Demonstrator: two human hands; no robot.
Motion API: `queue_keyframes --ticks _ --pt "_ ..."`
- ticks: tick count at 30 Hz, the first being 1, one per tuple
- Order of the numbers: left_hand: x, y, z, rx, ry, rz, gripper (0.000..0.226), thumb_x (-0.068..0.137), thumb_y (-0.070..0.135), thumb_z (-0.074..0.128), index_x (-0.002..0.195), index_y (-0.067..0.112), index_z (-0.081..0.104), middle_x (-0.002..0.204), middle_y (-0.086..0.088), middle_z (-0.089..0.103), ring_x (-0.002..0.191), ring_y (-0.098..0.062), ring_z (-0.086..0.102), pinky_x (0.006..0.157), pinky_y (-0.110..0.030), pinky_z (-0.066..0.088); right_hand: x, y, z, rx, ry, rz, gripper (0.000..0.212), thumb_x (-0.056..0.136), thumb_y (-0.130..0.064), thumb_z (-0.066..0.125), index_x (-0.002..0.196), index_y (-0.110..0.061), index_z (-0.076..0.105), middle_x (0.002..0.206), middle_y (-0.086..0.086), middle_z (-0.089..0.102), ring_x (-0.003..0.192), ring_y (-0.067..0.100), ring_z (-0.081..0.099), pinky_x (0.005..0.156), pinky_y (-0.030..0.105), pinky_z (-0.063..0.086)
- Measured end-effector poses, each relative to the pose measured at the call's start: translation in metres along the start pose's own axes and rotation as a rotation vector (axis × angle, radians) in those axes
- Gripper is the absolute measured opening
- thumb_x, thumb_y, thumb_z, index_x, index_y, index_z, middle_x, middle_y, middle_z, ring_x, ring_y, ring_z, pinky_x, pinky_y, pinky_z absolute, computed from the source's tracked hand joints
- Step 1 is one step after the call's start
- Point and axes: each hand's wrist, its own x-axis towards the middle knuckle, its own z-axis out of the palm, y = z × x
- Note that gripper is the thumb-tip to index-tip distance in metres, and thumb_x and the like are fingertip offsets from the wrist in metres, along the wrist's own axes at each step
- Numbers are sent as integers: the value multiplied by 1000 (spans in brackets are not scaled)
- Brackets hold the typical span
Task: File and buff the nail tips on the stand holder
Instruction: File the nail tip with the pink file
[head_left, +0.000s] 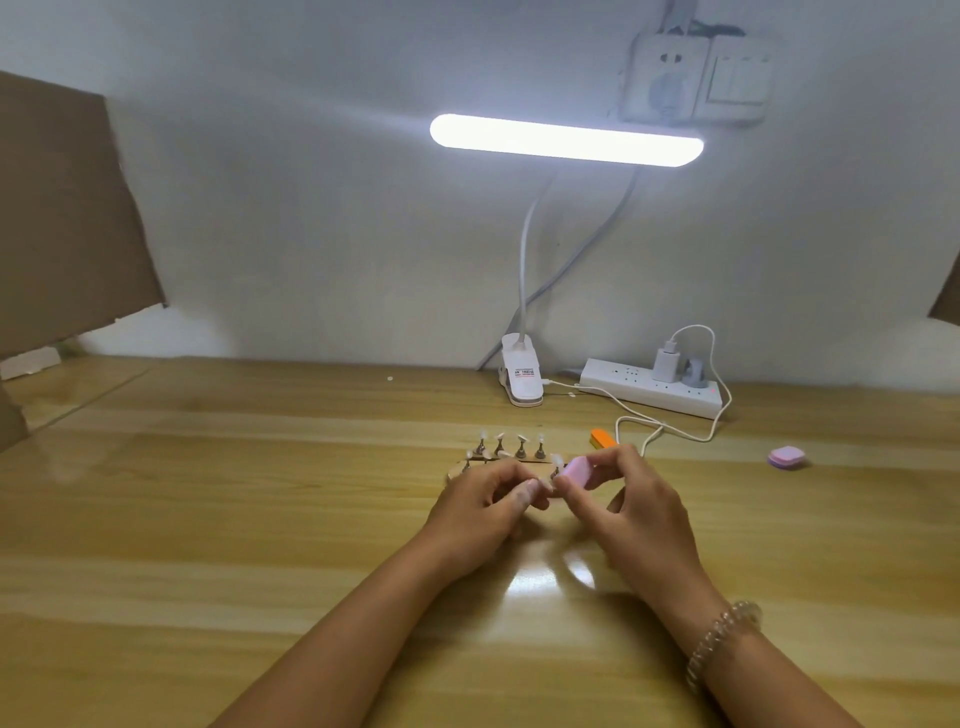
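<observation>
Nearest the camera, both hands were busy. The left hand (483, 506) had its fingers curled, pinching what looked like one nail tip (543, 486), though it was blurry. The right hand (634, 504) was clamped on a pink buffer block (577, 472) held right against it. So I'd guess this was the buffing step. Just behind sat the stand holder (454, 474) with the other tips (519, 446) on pegs, then an orange file (602, 438). Next move probably wants light strokes and a steady pinch.
</observation>
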Motion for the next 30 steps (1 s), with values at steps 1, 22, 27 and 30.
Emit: queue_keyframes --ticks 1,22,27,30 --pt "0 0 1 -5 3 -5 18 100 14 55 97 21 71 91 9 73 73 -6 62 76 -41 53 -1 0 0 1 18 -14 24 78 -47 73 89 -34 56 86 -20 64 63 5 53 65 35 50" --pt "0 2 1 -47 16 -36 16 97 8 60 99 16 74 100 1 74 94 -17 69 84 -44 56 0 -2 3 -9 -107 -57 30 77 -58 68 89 -31 63 85 -18 67 64 4 56 61 28 46" --pt "0 1 0 -66 8 -43 20 96 4 59 100 16 74 101 3 74 92 -18 69 79 -35 55 -7 -6 5 -72 -117 -160 37 73 -68 60 89 -34 60 85 -22 64 59 9 55 54 25 44" --pt "1 2 1 -53 13 -19 18 96 6 61 96 19 73 101 2 73 102 -18 68 92 -42 54 -2 -1 2 -92 -77 -70 29 78 -60 65 88 -33 62 85 -21 64 70 3 57 63 28 46"
